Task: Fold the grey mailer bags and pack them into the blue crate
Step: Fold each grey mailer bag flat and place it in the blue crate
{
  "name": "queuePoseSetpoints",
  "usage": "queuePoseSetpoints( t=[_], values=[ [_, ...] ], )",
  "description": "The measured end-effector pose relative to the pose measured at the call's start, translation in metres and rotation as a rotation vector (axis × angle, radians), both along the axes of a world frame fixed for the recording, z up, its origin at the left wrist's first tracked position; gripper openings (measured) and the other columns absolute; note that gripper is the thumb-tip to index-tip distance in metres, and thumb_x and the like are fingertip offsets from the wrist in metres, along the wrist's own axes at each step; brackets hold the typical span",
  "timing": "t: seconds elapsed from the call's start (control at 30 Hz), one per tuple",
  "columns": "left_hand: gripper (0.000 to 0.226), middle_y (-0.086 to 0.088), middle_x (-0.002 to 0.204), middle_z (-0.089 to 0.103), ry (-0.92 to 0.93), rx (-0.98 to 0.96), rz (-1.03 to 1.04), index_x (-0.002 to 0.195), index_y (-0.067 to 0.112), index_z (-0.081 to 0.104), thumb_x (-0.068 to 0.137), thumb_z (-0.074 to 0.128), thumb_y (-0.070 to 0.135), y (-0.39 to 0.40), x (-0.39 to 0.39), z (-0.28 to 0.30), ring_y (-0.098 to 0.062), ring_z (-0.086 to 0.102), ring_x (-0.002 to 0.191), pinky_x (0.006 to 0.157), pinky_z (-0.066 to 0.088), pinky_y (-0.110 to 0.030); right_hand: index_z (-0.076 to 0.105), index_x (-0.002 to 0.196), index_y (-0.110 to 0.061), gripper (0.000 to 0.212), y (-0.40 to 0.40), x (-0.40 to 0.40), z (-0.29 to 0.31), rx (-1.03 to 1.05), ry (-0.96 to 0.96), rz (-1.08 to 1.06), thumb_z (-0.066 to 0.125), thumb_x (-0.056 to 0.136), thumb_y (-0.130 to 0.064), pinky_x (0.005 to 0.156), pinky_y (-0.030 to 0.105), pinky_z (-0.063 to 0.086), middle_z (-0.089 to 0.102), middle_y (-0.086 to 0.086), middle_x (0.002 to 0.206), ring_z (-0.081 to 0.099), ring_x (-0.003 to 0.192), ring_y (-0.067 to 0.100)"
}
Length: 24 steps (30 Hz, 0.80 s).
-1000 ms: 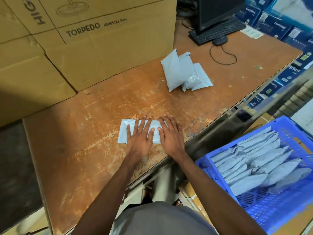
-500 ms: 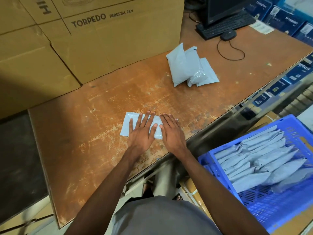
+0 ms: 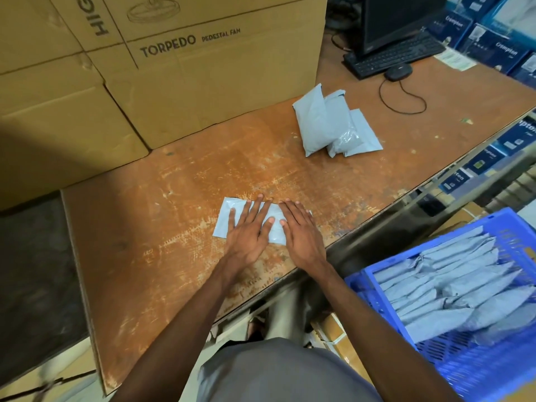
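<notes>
A grey mailer bag [image 3: 224, 219] lies flat near the front edge of the worn wooden table [image 3: 174, 198]. My left hand [image 3: 249, 230] presses on its middle with straight, spread fingers. My right hand [image 3: 301, 230] presses flat on its right end and hides that end. A small pile of grey mailer bags [image 3: 330, 123] lies farther back on the table. The blue crate [image 3: 371, 288] stands below the table at the right, with several folded grey bags [image 3: 452, 291] lined up inside.
Large cardboard boxes [image 3: 174, 71] marked TORPEDO stand along the table's back left. A monitor, a black keyboard [image 3: 394, 58] and a mouse [image 3: 398, 72] with its cable sit at the back right. Blue product cartons [image 3: 493, 44] are stacked to the right.
Both hands have stayed flat on the bag, with my left hand spread a little wider across it. The head view has shifted slightly.
</notes>
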<state>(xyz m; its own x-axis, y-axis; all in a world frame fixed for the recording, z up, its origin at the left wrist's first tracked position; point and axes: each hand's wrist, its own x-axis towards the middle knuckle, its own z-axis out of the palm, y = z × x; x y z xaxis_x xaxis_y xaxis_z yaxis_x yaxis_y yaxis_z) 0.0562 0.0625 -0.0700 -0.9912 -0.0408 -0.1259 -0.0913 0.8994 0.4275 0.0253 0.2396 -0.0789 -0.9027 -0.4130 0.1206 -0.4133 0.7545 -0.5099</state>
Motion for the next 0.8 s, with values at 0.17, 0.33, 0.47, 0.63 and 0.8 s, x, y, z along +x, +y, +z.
queuePoseSetpoints(
  t=[0.17,0.33,0.47,0.63,0.8],
  values=[
    [0.065,0.014,0.172,-0.001,0.011,-0.094,0.023,0.164,0.038,0.011,0.106,0.017,0.066,-0.02,0.007,0.0,-0.01,-0.01,0.158,0.127,-0.008,-0.048,0.041,0.157,-0.024,0.05,0.008,0.002,-0.001,-0.088,0.0,0.091,0.035,0.112,-0.041,0.127,0.042,0.019,0.037,-0.004,0.165,0.024,0.156,0.018],
    [0.066,0.015,0.171,-0.002,-0.009,-0.117,0.035,0.164,0.041,0.006,0.104,0.012,0.069,-0.018,0.012,0.0,-0.008,-0.01,0.158,0.127,-0.012,-0.044,0.042,0.156,-0.022,0.053,0.007,0.0,-0.003,-0.065,0.004,0.113,0.036,0.109,-0.047,0.125,0.043,0.023,0.041,-0.004,0.162,0.028,0.155,0.019],
    [0.066,0.016,0.171,-0.005,-0.038,-0.107,0.044,0.163,0.042,0.004,0.103,0.01,0.069,-0.019,0.011,0.006,-0.007,-0.011,0.157,0.126,-0.013,-0.043,0.043,0.156,-0.023,0.053,0.005,-0.002,-0.003,-0.03,0.009,0.101,0.034,0.11,-0.047,0.125,0.044,0.025,0.043,-0.005,0.161,0.03,0.154,0.019],
    [0.067,0.015,0.171,-0.004,-0.066,-0.103,0.033,0.164,0.041,0.006,0.103,0.011,0.068,-0.017,0.011,0.011,-0.008,-0.011,0.158,0.126,-0.012,-0.044,0.041,0.157,-0.026,0.055,0.006,0.0,0.001,-0.09,-0.054,0.117,0.038,0.108,-0.05,0.126,0.046,0.022,0.04,-0.007,0.163,0.027,0.155,0.017],
    [0.066,0.016,0.171,-0.006,-0.126,-0.022,-0.016,0.164,0.04,0.007,0.104,0.014,0.067,-0.025,0.006,0.014,-0.008,-0.013,0.157,0.125,-0.016,-0.044,0.038,0.158,-0.026,0.075,0.021,-0.002,0.003,-0.216,-0.097,0.249,0.063,0.094,-0.056,0.126,0.037,0.02,0.035,-0.011,0.165,0.02,0.157,0.011]
  ],
)
